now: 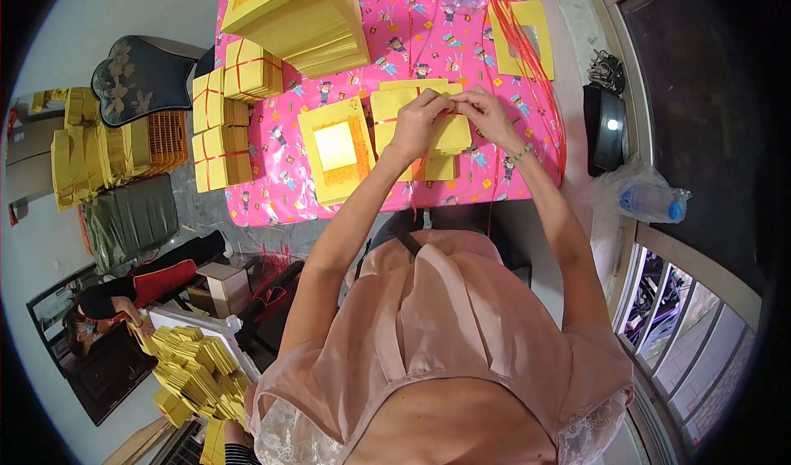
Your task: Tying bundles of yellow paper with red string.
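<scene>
In front of me a stack of yellow paper (453, 141) lies on the pink patterned tablecloth, with a red ribbon (418, 168) running across and under it. My left hand (420, 121) rests over the top of the stack, its fingers pinched together at the ribbon. Close beside it, my right hand (488, 116) is also closed, fingertips meeting near the left ones over the stack's right part. The strand between the fingertips is mostly hidden. Just left of the stack lies yellow paper with an orange print and pale square (336, 148).
A tall yellow paper stack (317, 28) stands far left on the table, beside ribbon-tied bundles (222, 160). Long red strands (535, 78) hang down the right side, near a yellow sheet (544, 45). A bagged bottle (651, 201) lies by the window. Another person (119, 300) is at lower left.
</scene>
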Motion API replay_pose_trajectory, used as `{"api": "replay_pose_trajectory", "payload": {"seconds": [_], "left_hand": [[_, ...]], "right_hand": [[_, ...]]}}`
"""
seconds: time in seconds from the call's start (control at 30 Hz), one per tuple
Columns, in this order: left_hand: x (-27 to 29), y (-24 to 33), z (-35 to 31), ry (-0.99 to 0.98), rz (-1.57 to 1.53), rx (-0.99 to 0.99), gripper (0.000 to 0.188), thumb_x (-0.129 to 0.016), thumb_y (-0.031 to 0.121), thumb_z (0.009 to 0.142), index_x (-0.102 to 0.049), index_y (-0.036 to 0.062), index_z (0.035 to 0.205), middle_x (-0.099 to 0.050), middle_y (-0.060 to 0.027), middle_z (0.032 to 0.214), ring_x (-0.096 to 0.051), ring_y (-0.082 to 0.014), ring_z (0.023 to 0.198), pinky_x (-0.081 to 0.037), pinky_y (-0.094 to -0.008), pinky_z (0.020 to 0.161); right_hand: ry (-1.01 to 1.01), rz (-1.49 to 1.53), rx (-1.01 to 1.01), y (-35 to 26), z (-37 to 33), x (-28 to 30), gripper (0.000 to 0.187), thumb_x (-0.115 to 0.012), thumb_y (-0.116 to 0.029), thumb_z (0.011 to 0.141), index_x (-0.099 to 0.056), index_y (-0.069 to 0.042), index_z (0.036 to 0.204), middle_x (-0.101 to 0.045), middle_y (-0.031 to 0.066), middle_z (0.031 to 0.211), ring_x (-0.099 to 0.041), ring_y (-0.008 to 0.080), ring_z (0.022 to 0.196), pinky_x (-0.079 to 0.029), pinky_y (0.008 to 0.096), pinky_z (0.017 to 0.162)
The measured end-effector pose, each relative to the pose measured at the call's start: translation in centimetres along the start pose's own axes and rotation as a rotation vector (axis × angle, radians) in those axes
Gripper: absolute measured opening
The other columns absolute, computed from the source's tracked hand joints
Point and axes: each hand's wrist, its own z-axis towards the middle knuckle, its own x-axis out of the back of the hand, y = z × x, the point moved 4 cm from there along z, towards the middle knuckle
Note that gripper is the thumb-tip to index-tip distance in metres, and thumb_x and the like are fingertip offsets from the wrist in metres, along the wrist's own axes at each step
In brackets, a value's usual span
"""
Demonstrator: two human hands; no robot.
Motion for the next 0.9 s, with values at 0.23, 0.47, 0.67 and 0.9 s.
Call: {"api": "replay_pose_trajectory", "payload": {"seconds": [0.23,0.47,0.67,0.9], "left_hand": [[0.5,-0.3,-0.2,0.038,-0.097,0.083,0.015,-0.073,0.003,0.073,-0.068,0.0054,0.087,-0.062,-0.0079,0.086,-0.063,-0.0272,0.077,-0.052,-0.0359,0.065],[2.3,-0.3,-1.7,0.042,0.081,0.084,0.014,-0.079,0.005,0.070,-0.068,0.0031,0.079,-0.062,-0.0068,0.080,-0.052,-0.0237,0.077,-0.044,-0.0354,0.069],[2.8,-0.4,-2.5,0.070,0.068,0.149,0.012,-0.078,0.007,0.072,-0.069,0.0040,0.079,-0.061,-0.0062,0.078,-0.051,-0.0239,0.076,-0.043,-0.0338,0.069],[5.0,0.6,-2.1,-0.021,0.176,0.034,0.018,-0.077,0.017,0.074,-0.073,0.0100,0.090,-0.065,-0.0073,0.096,-0.056,-0.0266,0.096,-0.042,-0.0389,0.084]], "right_hand": [[-0.002,-0.295,0.169,-3.7,0.0,0.4,0.011,-0.061,-0.007,0.086,-0.056,-0.002,0.094,-0.049,0.0091,0.084,-0.059,0.0241,0.071,-0.048,0.0353,0.062],[0.118,-0.457,0.204,-3.1,-0.7,1.1,0.015,-0.062,-0.006,0.080,-0.049,-0.005,0.087,-0.048,0.0088,0.085,-0.060,0.0278,0.071,-0.049,0.0391,0.060],[0.184,-0.399,0.081,-2.7,-1.1,0.4,0.017,-0.064,-0.008,0.079,-0.049,-0.005,0.086,-0.049,0.0078,0.084,-0.060,0.0246,0.069,-0.049,0.0368,0.059],[0.172,0.057,-0.055,0.8,-1.8,0.6,0.018,-0.063,-0.017,0.090,-0.055,-0.003,0.095,-0.055,0.0043,0.092,-0.060,0.0141,0.080,-0.049,0.0282,0.068]]}}
